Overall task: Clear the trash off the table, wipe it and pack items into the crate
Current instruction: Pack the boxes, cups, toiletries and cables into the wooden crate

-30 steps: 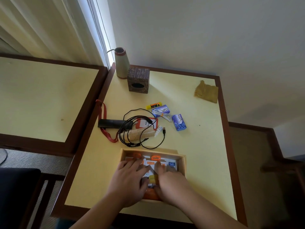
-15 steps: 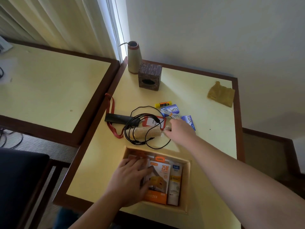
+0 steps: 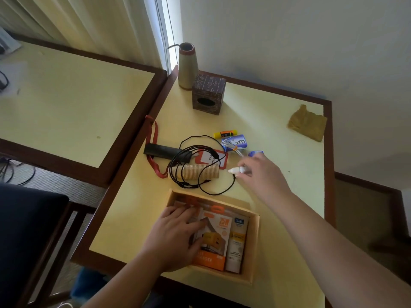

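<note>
Right hand (image 3: 259, 172) pinches a small white bottle (image 3: 238, 170) just off the bench (image 3: 278, 192) mid-area, nozzle pointing left. We see the crate (image 3: 253, 245) near-left of it, at the near edge; left hand (image 3: 175, 236) lies flat on boxes (image 3: 213, 238) inside.

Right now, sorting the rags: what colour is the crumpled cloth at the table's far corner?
Mustard yellow crumpled cloth, clearest in the head view.

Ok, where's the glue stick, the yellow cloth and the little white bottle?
glue stick (image 3: 225, 134), head view, middle of its yellow tube.
yellow cloth (image 3: 307, 122), head view, centre of the crumpled cloth.
little white bottle (image 3: 236, 170), head view, white tip poking from the right hand (image 3: 259, 174).
</note>
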### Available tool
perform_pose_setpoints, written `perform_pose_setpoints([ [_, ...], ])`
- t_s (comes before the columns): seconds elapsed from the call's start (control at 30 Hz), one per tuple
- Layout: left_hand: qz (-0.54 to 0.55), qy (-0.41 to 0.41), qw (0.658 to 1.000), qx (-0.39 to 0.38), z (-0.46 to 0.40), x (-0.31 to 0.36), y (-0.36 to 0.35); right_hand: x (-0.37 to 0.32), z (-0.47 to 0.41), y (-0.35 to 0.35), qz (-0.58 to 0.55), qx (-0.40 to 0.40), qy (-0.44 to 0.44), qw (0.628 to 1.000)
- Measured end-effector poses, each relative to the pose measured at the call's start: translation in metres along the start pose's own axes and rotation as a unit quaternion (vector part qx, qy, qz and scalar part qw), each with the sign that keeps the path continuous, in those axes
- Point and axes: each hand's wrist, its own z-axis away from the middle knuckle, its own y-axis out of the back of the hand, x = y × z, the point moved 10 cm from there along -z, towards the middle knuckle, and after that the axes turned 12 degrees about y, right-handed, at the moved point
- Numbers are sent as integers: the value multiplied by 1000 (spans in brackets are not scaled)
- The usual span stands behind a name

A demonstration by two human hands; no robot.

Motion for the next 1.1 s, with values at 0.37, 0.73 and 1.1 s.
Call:
perform_pose_setpoints([
  [0.37,-10,9,1000,-19,2,2,2,-79,113,-15,-12,-193,117,974],
  [0.73,-8,14,999,-28,5,2,2,-90,108,-57,124,-211,195,950],
  [1.1,14,18,999,-30,3,0,2,-77,56,17,-66,-176,114,975],
])
